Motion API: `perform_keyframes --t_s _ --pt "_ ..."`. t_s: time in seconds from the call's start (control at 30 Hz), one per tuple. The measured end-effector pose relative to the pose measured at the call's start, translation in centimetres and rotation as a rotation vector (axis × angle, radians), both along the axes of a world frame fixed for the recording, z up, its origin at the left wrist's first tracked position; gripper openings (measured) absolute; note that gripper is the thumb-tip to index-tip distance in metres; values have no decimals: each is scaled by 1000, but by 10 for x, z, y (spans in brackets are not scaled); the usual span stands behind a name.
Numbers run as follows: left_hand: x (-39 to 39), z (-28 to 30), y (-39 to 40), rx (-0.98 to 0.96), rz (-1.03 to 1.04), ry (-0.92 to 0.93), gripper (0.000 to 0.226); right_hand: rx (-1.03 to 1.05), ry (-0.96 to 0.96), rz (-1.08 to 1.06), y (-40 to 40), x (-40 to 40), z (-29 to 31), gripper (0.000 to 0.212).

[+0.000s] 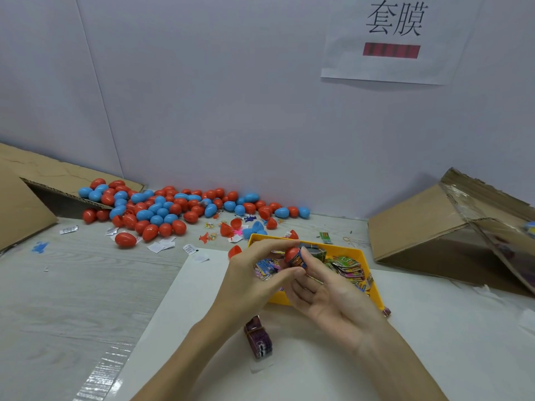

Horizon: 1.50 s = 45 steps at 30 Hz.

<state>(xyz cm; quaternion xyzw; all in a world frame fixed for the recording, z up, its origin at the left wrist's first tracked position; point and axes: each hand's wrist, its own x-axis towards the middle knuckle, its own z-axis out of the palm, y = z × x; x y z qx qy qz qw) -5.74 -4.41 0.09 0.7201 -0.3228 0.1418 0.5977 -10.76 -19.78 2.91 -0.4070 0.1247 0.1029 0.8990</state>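
A red plastic egg [293,254] with a printed film sleeve round its lower part is held above the yellow tray [354,253]. My left hand [254,280] curls round it from the left, fingers over its top and thumb below. My right hand [327,293] lies palm up beneath it, thumb pressed on the egg's right side and fingers against the sleeve. The tray holds several colourful printed sleeves [348,267]. A bundle of purple sleeves [258,337] lies on the white sheet [179,308] between my forearms.
Several red and blue eggs [173,209] lie heaped along the back wall. Loose egg halves, small toys and white slips are scattered near the pile. A tipped cardboard box [20,204] stands at the left, another [428,235] at the right. A paper sign [396,39] hangs on the wall.
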Motion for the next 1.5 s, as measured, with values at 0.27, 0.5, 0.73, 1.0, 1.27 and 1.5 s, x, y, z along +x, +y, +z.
perform_keyframes --t_s 0.27,0.5,0.73,1.0,1.27,1.5 --pt "-1 -2 1 62 115 -215 43 -637 -277 -141 6 -4 -4 37" --pt "-2 -4 -2 89 118 -181 47 -690 -285 -212 5 -2 -8 25" --pt "-1 -4 -1 160 166 -313 46 -775 -314 -231 7 0 -13 26" --pt "-2 -6 0 401 186 -570 38 -816 -308 -234 5 3 -16 32" --pt "2 -8 1 450 187 -608 41 -810 -288 -206 3 5 -15 28" --pt "2 -7 1 393 206 -572 35 -848 -286 -155 2 4 -14 25"
